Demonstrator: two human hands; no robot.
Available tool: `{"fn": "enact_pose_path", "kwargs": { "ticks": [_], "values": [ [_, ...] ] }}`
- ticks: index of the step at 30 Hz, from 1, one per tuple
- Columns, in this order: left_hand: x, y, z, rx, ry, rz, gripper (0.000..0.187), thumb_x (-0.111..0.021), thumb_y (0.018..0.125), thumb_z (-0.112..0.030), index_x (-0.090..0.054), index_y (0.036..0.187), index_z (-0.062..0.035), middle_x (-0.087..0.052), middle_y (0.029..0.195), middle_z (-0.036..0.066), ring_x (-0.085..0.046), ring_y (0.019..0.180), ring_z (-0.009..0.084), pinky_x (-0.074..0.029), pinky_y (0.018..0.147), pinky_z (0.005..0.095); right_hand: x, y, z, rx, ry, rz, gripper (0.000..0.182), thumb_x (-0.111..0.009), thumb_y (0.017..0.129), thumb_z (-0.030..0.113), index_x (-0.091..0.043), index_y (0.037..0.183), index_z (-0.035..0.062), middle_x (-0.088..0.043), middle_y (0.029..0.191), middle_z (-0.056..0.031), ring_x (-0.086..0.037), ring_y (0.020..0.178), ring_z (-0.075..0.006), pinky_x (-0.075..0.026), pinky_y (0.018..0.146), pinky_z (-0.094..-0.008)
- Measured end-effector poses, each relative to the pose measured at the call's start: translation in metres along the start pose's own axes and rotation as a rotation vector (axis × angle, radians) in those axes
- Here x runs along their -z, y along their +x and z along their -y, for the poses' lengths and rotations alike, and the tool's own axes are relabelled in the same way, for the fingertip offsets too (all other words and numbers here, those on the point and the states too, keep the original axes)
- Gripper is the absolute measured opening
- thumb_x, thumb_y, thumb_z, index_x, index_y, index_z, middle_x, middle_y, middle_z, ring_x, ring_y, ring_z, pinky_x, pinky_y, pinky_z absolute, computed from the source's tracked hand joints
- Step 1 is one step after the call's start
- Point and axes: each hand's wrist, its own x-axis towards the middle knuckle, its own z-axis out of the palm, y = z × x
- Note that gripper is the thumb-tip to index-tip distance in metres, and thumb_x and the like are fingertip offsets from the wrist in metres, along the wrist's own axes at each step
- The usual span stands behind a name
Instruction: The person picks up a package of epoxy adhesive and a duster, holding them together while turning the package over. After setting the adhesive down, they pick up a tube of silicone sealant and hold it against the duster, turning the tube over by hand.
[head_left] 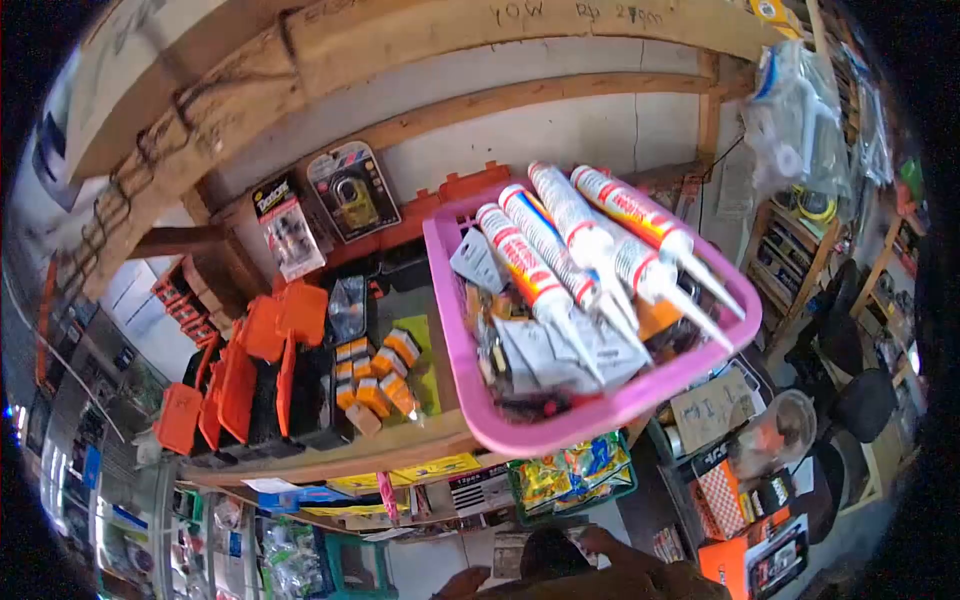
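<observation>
Dimly, left hand [466,583] and right hand [606,548] show, openness and hold unclear; green plastic basket [580,513] nearby; pink plastic basket [560,436] above.

Glossy pink plastic basket [459,350], rough wooden beam [400,45], seemingly matt wall [560,125]

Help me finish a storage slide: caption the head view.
Long-nozzled tubes piled in a pink basket beside small orange-and-white boxes on a cluttered shelf.

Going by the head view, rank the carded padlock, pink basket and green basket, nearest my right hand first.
From your right hand, as pictured:
1. Green basket, just above it.
2. Pink basket, higher up.
3. Carded padlock, far to the upper left.
</observation>
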Motion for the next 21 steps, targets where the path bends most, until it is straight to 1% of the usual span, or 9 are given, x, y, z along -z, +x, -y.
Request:
{"fn": "enact_pose_path", "kwargs": {
  "ticks": [3, 4, 6, 9, 15, 16, 17, 19, 21],
  "values": [
    [0.044, -0.023, -0.081, -0.074, 0.072, 0.065, 0.040, -0.038, 0.090, -0.038, -0.050, 0.115, -0.0087, -0.057, 0.107, 0.013, -0.055, 0.096, 0.0263, -0.041, 0.085, 0.0332, 0.071, 0.012, 0.043, 0.374, -0.180, -0.177, 0.024, -0.051, 0.083, 0.027, -0.057, 0.097, 0.0080, -0.060, 0.088, -0.0111, -0.059, 0.079, -0.0250, -0.048, 0.071, -0.0357],
    [0.059, -0.033, -0.105, -0.089, 0.089, 0.080, 0.040, -0.037, 0.091, -0.038, -0.050, 0.115, -0.0089, -0.057, 0.106, 0.013, -0.055, 0.096, 0.0261, -0.041, 0.086, 0.0330, 0.121, -0.009, 0.107, 0.403, -0.214, -0.278, 0.025, -0.051, 0.084, 0.025, -0.055, 0.102, 0.0081, -0.060, 0.087, -0.0100, -0.058, 0.080, -0.0257, -0.047, 0.072, -0.0358],
    [0.093, -0.058, -0.148, -0.097, 0.113, 0.102, 0.038, -0.038, 0.091, -0.037, -0.051, 0.114, -0.0097, -0.058, 0.105, 0.012, -0.056, 0.095, 0.0244, -0.041, 0.085, 0.0318, 0.165, -0.015, 0.158, 0.285, 0.006, -0.099, 0.027, -0.050, 0.086, 0.026, -0.051, 0.107, 0.0085, -0.060, 0.090, -0.0087, -0.059, 0.081, -0.0262, -0.046, 0.072, -0.0359],
    [0.129, -0.086, -0.186, -0.212, 0.087, 0.159, 0.034, -0.039, 0.092, -0.033, -0.053, 0.113, -0.0099, -0.059, 0.103, 0.010, -0.057, 0.093, 0.0211, -0.042, 0.084, 0.0302, 0.241, -0.076, 0.274, 0.282, 0.209, -0.149, 0.030, -0.049, 0.087, 0.029, -0.052, 0.109, 0.0086, -0.060, 0.095, -0.0081, -0.058, 0.086, -0.0241, -0.046, 0.075, -0.0339],
    [0.179, -0.125, -0.277, -0.419, 0.113, 0.229, 0.026, -0.046, 0.089, -0.021, -0.055, 0.109, -0.0059, -0.060, 0.098, 0.010, -0.057, 0.092, 0.0205, -0.043, 0.080, 0.0302, 0.320, -0.142, 0.360, 0.378, 0.250, 0.239, 0.034, -0.050, 0.087, 0.029, -0.050, 0.115, 0.0100, -0.059, 0.103, -0.0081, -0.057, 0.092, -0.0226, -0.045, 0.078, -0.0318],
    [0.190, -0.131, -0.288, -0.555, 0.109, 0.264, 0.026, -0.050, 0.087, -0.021, -0.055, 0.108, -0.0051, -0.060, 0.097, 0.009, -0.058, 0.089, 0.0202, -0.043, 0.079, 0.0299, 0.329, -0.154, 0.371, 0.374, 0.268, 0.230, 0.034, -0.050, 0.087, 0.029, -0.050, 0.115, 0.0100, -0.059, 0.103, -0.0081, -0.057, 0.092, -0.0226, -0.045, 0.078, -0.0318],
    [0.202, -0.137, -0.299, -0.697, 0.105, 0.298, 0.027, -0.053, 0.085, -0.020, -0.056, 0.107, -0.0042, -0.060, 0.097, 0.009, -0.058, 0.085, 0.0200, -0.043, 0.077, 0.0296, 0.338, -0.166, 0.380, 0.531, 0.266, 0.189, 0.035, -0.051, 0.087, 0.030, -0.050, 0.115, 0.0093, -0.059, 0.101, -0.0115, -0.057, 0.091, -0.0259, -0.045, 0.078, -0.0345],
    [0.230, -0.152, -0.320, -0.636, 0.120, 0.345, 0.028, -0.059, 0.081, -0.019, -0.057, 0.102, -0.0005, -0.061, 0.090, 0.010, -0.059, 0.077, 0.0204, -0.044, 0.073, 0.0309, 0.360, -0.191, 0.396, 0.680, 0.261, 0.134, 0.036, -0.052, 0.086, 0.031, -0.050, 0.114, 0.0086, -0.058, 0.100, -0.0148, -0.057, 0.089, -0.0291, -0.045, 0.078, -0.0373],
    [0.248, -0.157, -0.340, -1.036, 0.116, 0.255, 0.027, -0.060, 0.079, -0.018, -0.058, 0.097, 0.0018, -0.061, 0.082, 0.011, -0.060, 0.071, 0.0212, -0.045, 0.069, 0.0321, 0.383, -0.215, 0.408, 1.004, 0.239, -0.039, 0.033, -0.059, 0.081, 0.022, -0.053, 0.110, 0.0067, -0.059, 0.096, -0.0139, -0.059, 0.084, -0.0267, -0.047, 0.074, -0.0351]
  ]
}}
